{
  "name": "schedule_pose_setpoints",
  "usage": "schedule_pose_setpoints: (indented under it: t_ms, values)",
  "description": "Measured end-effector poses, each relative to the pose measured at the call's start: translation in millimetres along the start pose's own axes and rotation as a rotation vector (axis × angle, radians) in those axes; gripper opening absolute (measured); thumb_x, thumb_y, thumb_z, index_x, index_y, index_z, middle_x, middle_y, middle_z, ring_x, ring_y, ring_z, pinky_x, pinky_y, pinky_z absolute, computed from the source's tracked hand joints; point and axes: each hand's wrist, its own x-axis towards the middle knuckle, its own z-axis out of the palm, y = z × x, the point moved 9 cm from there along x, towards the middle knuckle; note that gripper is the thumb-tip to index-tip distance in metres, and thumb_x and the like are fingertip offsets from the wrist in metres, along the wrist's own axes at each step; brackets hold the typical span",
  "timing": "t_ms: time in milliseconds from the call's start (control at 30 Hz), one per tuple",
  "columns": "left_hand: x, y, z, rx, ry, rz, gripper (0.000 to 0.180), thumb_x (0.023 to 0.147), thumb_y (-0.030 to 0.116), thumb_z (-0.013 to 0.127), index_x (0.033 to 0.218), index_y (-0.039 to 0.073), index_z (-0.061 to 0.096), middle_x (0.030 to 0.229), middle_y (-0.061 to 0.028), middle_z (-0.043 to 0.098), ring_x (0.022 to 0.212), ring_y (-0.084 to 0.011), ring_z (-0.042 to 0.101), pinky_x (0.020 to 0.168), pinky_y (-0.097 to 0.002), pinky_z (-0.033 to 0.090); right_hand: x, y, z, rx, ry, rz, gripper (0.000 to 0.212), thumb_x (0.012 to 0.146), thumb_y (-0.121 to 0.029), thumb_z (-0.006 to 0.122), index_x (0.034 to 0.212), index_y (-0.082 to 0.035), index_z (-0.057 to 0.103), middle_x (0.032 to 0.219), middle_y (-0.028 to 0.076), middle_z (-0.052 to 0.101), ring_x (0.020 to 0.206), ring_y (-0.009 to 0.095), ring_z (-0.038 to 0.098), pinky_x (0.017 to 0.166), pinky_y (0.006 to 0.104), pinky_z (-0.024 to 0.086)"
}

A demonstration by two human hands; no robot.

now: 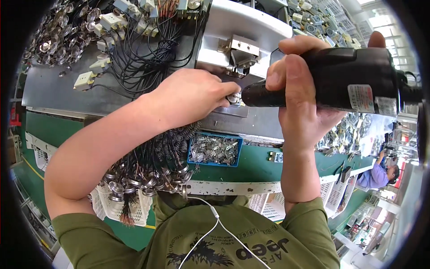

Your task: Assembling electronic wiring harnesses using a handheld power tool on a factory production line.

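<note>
My right hand (299,92) is wrapped round a black electric screwdriver (336,67) that lies almost level, its nose pointing left. My left hand (195,92) is closed, thumb and forefinger pinching a small pale part with metal on it (234,99) right at the screwdriver's nose. The fingers partly cover this part, and I cannot tell whether the bit touches it. Just behind it, a metal bracket fixture (244,51) stands on a silvery plate. Black wires (154,58) with white terminal blocks (84,81) lie beyond my left forearm.
A blue tray (241,150) of small metal pieces sits on the green bench nearer me. Coiled black cords with round metal caps (150,181) hang at the front edge. Shiny metal cups (58,38) are heaped far left. Far right, a person in purple (374,177) sits.
</note>
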Motion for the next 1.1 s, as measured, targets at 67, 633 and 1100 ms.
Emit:
schedule_pose_setpoints:
  t_ms: [67, 633, 1100]
  values:
    - [1, 2, -1, 0.05, 0.012, 0.031, 0.024, 0.093, 0.027, 0.065, 0.111, 0.011, 0.066, 0.082, -0.0096, 0.07, 0.082, -0.0298, 0.071, 0.067, -0.0447, 0.055, 1, -2, 3, 0.032, -0.013, -0.046, 0.094, 0.095, 0.007, 0.061, 0.16, -0.017, -0.002, 0.105, 0.024, 0.066, 0.063, 0.014, 0.062, 0.059, 0.03, 0.055]
    - [-41, 83, 56, 0.31, -0.268, 0.446, 0.006, 0.076, 0.019, 0.068, 0.079, 0.016, 0.072, 0.079, 0.0025, 0.066, 0.083, -0.017, 0.064, 0.074, -0.0323, 0.043, 14, -49, -41, -0.103, 0.167, 0.097, 0.037, 0.102, -0.014, 0.057, 0.134, 0.002, 0.047, 0.083, 0.012, 0.057, 0.064, 0.014, 0.051, 0.058, 0.0307, 0.045]
    - [-39, 80, 41, 0.114, -0.148, 0.353, 0.014, 0.079, 0.017, 0.065, 0.092, 0.011, 0.064, 0.083, -0.0011, 0.059, 0.083, -0.0176, 0.062, 0.071, -0.0326, 0.047, 32, -20, -24, -0.096, 0.246, -0.107, 0.09, 0.098, 0.001, 0.06, 0.161, -0.017, -0.002, 0.106, 0.02, 0.064, 0.064, 0.015, 0.062, 0.06, 0.0342, 0.056]
